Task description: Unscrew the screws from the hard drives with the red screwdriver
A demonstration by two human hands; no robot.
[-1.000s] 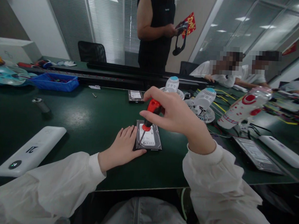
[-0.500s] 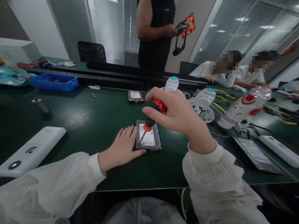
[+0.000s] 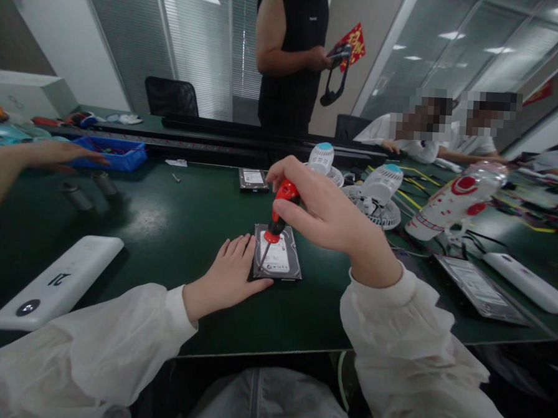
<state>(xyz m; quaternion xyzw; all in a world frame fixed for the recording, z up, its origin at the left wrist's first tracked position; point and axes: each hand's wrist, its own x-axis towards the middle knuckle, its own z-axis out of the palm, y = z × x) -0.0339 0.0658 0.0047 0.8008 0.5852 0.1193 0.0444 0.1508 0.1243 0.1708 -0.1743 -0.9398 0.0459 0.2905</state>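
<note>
A hard drive (image 3: 288, 259) with a white label lies flat on the dark green table. Against its left edge rests my left hand (image 3: 229, 272), fingers stretched out and lying flat. My right hand (image 3: 319, 208) is wrapped round the red and black handle of a screwdriver (image 3: 276, 218). The screwdriver leans, its tip down at the drive's lower left corner. Whether a screw sits under the tip is too small to tell. Farther back on the table is a second hard drive (image 3: 253, 179).
A white power bank (image 3: 60, 282) lies at left, with metal cylinders (image 3: 76, 196) beyond it. Another person's hand (image 3: 60, 154) reaches over near a blue tray (image 3: 132, 157). At right are small white fans (image 3: 378, 192), a bottle (image 3: 452, 199) and a larger drive-like device (image 3: 480, 288).
My right hand has shifted its grip and turned on the screwdriver handle. Another person's arm has come in from the left, and a second metal cylinder now stands by the first.
</note>
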